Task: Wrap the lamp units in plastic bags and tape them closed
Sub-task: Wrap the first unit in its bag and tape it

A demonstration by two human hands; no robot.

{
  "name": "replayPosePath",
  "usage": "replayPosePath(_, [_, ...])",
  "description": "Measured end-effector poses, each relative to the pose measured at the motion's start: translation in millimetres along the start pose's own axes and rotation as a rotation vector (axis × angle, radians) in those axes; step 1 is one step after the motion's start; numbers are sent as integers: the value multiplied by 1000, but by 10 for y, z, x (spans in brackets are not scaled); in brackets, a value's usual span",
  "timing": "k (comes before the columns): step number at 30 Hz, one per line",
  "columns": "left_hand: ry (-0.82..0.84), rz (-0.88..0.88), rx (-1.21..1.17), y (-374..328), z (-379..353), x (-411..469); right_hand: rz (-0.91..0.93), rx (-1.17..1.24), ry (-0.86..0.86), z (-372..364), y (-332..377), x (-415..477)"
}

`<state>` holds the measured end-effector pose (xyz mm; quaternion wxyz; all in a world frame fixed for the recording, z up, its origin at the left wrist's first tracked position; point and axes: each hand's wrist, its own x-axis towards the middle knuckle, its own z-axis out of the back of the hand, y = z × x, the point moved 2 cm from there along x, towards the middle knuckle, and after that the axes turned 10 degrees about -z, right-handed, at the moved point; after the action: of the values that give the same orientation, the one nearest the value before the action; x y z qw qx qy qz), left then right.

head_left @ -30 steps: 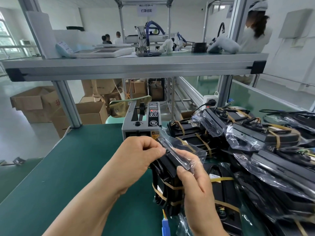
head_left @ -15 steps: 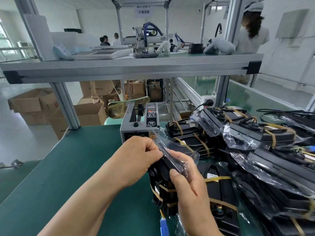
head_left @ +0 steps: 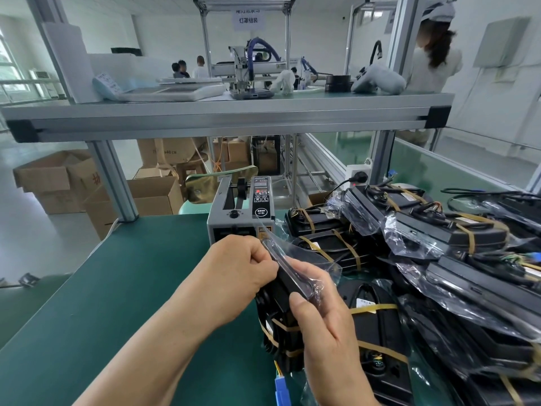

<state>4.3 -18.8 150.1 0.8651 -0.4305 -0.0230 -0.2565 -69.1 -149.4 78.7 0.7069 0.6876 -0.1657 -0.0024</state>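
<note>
Compared with the frame a second ago, almost nothing has shifted: both hands remain at the top of the same lamp unit (head_left: 279, 291), and no regrip is evident. The left hand (head_left: 240, 268) has its fingers curled and pinches the mouth of the plastic bag (head_left: 310, 260) at the unit's upper end. The right hand (head_left: 325, 326) is clamped on the unit itself, with the thumb pressed on the near face through the film and the remaining fingers wrapped behind (not visible). The unit stands on end over the worktop (head_left: 131, 288), directly between the two hands. A blue connector (head_left: 282, 388) shows at its lower end.

Judged purpose of this hold: the right hand steadies the body while the left gathers the excess film into a flat fold, ready for taping. The tape dispenser (head_left: 243, 212) sits just beyond the left hand, within direct reach, which suits that step. Finished units (head_left: 439, 235), already bagged and banded, are stacked to the right, beside the right hand, so a completed unit probably goes there.
</note>
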Motion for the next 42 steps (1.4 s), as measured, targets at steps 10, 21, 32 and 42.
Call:
replayPosePath(10, [-24,44,36,15,60,-13,2,-14,7,-4,12,-25])
replayPosePath(21, [-114,35,-189,31,90,-101,-18,9,13,-17,42,-33])
replayPosePath(32, [-428,-170,67,-12,14,-249,-23,32,10,-28,49,-55])
replayPosePath(42, [-522,-259,191,-81,-82,-288,3,41,1,-14,78,-69])
